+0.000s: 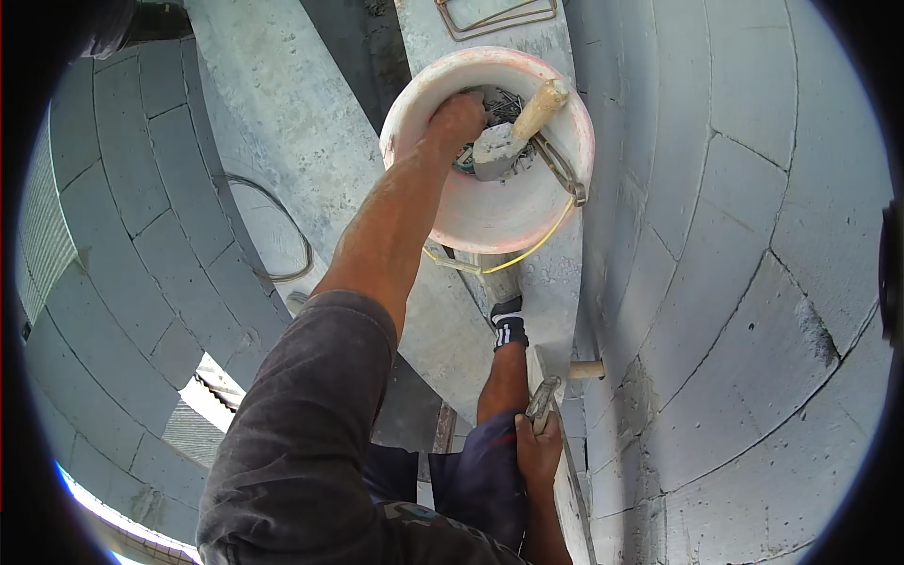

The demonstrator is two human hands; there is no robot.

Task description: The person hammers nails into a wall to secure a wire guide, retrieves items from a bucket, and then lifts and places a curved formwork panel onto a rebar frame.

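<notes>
My left hand (460,117) is inside a pale, pinkish-rimmed bucket (499,221), its fingers curled down among loose nails (506,105). Whatever it pinches is hidden. Beside it in the bucket lies a mallet-like tool with a grey, caked head (497,151) and a thick wooden handle (542,107). A pair of metal pincers (561,169) leans on the bucket's right wall. Low on the right, my right hand (539,450) is closed around a grey metal tool (543,400) of a kind I cannot make out.
The bucket stands on a concrete-smeared plank (551,292); another broad plank (282,104) slants at left. Grey block walls (725,282) rise on both sides. A wire loop (303,235) and bent metal rods (499,17) lie nearby. A wooden peg (588,369) juts by my shoe (508,328).
</notes>
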